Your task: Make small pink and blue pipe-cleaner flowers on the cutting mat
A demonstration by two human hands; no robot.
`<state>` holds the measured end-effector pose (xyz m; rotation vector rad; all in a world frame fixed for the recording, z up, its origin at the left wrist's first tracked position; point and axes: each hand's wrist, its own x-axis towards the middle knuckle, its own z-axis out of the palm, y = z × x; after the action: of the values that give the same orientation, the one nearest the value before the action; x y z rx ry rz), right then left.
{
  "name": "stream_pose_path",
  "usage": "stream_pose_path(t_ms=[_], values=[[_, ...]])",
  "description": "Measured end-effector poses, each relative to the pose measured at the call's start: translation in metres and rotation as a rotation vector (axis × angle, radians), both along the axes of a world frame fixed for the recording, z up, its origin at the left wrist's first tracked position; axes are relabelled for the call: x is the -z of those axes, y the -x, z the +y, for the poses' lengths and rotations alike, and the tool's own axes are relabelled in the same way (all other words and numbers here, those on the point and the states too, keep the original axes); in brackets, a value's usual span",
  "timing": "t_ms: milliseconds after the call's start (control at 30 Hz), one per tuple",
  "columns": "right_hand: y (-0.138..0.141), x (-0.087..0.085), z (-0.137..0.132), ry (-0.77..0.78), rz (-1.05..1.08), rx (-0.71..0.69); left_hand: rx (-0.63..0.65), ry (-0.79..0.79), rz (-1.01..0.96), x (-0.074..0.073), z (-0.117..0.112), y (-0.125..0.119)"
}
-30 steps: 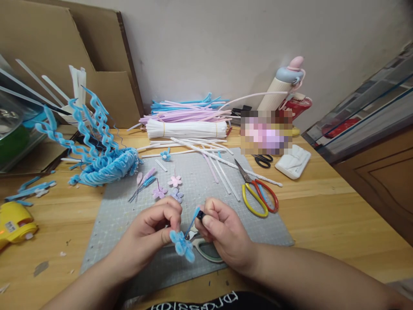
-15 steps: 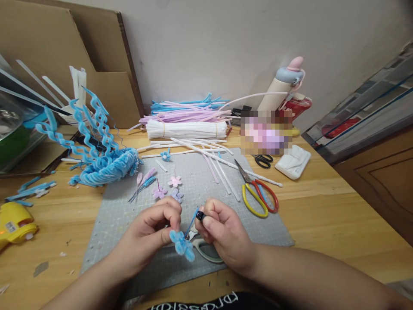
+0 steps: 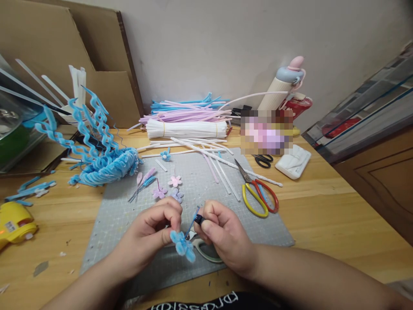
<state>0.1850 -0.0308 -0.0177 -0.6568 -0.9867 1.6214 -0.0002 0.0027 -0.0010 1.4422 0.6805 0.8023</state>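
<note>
My left hand point(image 3: 151, 230) is closed in a pinch on a fuzzy light-blue pipe cleaner flower point(image 3: 182, 247), its petals hanging below the thumb. A thin blue stem point(image 3: 191, 227) slants up from the flower to my right hand point(image 3: 227, 239). That hand is closed around a small black-tipped tool point(image 3: 199, 219), whose tip touches or nearly touches the stem; most of its body is hidden by the fingers. Partly covered beneath both hands lie grey-green-handled scissors point(image 3: 206, 253) on the grey cutting mat point(image 3: 129, 254). Small pink point(image 3: 175, 181) and lilac flowers point(image 3: 159, 192) lie just beyond.
A blue pipe cleaner wreath point(image 3: 109, 168) with curly strands stands at left, near a yellow glue gun point(image 3: 17, 221). Bundled white pipe cleaners point(image 3: 187, 129) lie at the back. Red-and-yellow scissors point(image 3: 254, 193), a white case point(image 3: 293, 162) and a bottle point(image 3: 274, 92) are on the right.
The black tip in my right hand has shifted slightly down and left along the stem. My left hand and the flower have barely moved.
</note>
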Motion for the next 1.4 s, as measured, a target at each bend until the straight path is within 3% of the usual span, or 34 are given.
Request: stream_pose_path(t_ms=[467,633,800,933,1067,1233,1400], values=[[0.000,0.002,-0.001,0.018,0.008,-0.014,0.005,0.026,-0.017,0.003,0.001,0.000],[0.000,0.004,-0.001,-0.012,0.009,-0.055,-0.033,0.105,-0.095,0.006,0.000,0.004],[-0.001,0.004,0.001,-0.046,-0.063,-0.028,-0.067,0.356,-0.262,0.002,-0.003,-0.002],[-0.002,0.004,0.002,-0.120,-0.142,0.036,0.037,0.696,-0.482,-0.002,-0.012,-0.012],[-0.003,0.003,0.002,-0.201,-0.181,0.084,0.122,0.934,-0.656,-0.002,-0.022,-0.017],[-0.003,-0.001,0.003,-0.246,-0.274,0.159,0.147,1.064,-0.722,-0.004,-0.032,-0.021],[-0.003,-0.004,0.003,-0.271,-0.310,0.184,0.158,1.093,-0.743,-0.003,-0.037,-0.022]])
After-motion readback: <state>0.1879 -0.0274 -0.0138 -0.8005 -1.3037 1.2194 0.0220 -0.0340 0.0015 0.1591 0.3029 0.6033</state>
